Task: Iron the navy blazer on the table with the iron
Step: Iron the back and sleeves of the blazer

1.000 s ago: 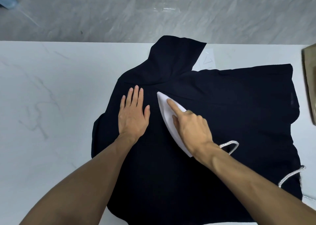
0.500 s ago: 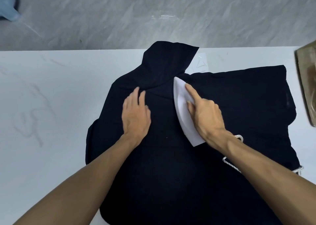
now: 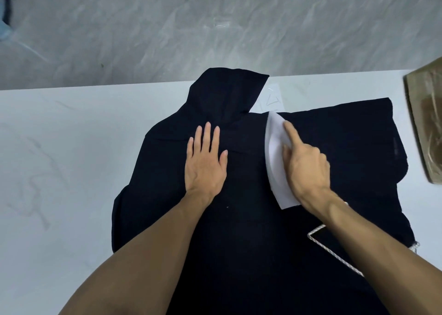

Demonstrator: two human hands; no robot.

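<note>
On the blazer (image 3: 239, 243) behind the iron (image 3: 275, 152), its white cord (image 3: 330, 251) lies looped.

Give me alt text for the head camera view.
A right hand holds a white pointed iron on a navy blazer spread over a white marble table, forefinger straight along its top. The left hand presses flat on the cloth beside it; a white braided cord lies nearer the viewer.

Right hand (image 3: 305, 168) is sliding the white iron (image 3: 275, 152) further up the navy blazer (image 3: 239, 243), tip reaching its far edge now. It's pulling away from the left hand (image 3: 205, 164), with the cord (image 3: 334, 254) dragging behind.
</note>
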